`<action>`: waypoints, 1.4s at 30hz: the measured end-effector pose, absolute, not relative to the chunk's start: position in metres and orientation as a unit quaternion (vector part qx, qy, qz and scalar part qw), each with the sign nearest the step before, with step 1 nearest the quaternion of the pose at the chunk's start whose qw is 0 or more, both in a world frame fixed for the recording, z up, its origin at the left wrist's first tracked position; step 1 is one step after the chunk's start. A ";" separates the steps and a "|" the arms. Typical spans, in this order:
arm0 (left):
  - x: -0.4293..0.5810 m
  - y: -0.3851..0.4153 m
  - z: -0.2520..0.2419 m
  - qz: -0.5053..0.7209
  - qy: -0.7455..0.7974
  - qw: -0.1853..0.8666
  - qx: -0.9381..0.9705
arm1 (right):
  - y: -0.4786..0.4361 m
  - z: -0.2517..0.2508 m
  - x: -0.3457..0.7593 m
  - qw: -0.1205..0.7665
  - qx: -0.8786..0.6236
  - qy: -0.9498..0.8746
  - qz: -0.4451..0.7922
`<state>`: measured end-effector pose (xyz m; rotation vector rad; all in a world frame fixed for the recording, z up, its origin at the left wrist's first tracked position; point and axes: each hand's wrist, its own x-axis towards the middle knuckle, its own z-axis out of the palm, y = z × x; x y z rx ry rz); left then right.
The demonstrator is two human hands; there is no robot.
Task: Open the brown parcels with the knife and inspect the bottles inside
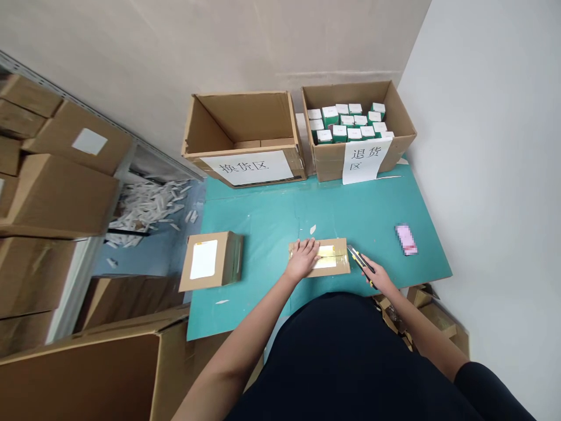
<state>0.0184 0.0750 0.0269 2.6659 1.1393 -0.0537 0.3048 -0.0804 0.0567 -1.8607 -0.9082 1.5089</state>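
Spanning the middle of the view, a teal table [272, 216] was recorded. Two open cartons were noted at its far edge, a left carton [245, 126] and a right carton [397, 117], the latter packed with small green-and-white boxes [346, 123]. A squarer parcel [213, 260] with a white label was seen at the table's left edge, well apart from the hands.

A flat parcel [335, 257] was found near the front edge, between the two hands. The left hand [302, 260] was laid open and flat on its left half, fingers spread on the top face. The right hand [379, 276] was closed around a utility knife [360, 261] just beside the parcel's right end.

The flat parcel's long axis was set left to right, parallel to the table's front edge, with its taped yellow label facing up. The knife was angled away and to the left, its tip seen at the parcel's right end. Contact could not be confirmed.
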 end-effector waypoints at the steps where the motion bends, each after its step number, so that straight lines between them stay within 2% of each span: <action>1: 0.018 0.075 0.027 -0.019 0.390 0.120 0.913 | -0.081 0.056 0.305 0.284 -0.695 -0.338 0.568; 9: 0.018 0.073 0.019 0.002 0.392 0.116 0.913 | -0.087 0.051 0.311 0.258 -0.685 -0.348 0.586; 27: 0.017 0.072 0.012 0.027 0.387 0.097 0.916 | -0.111 0.050 0.314 0.259 -0.666 -0.375 0.590; 37: 0.014 0.071 0.006 0.041 0.379 0.085 0.921 | -0.130 0.047 0.314 0.245 -0.670 -0.421 0.561; 42: 0.015 0.073 0.008 0.037 0.378 0.082 0.922 | -0.133 0.054 0.318 0.274 -0.683 -0.391 0.552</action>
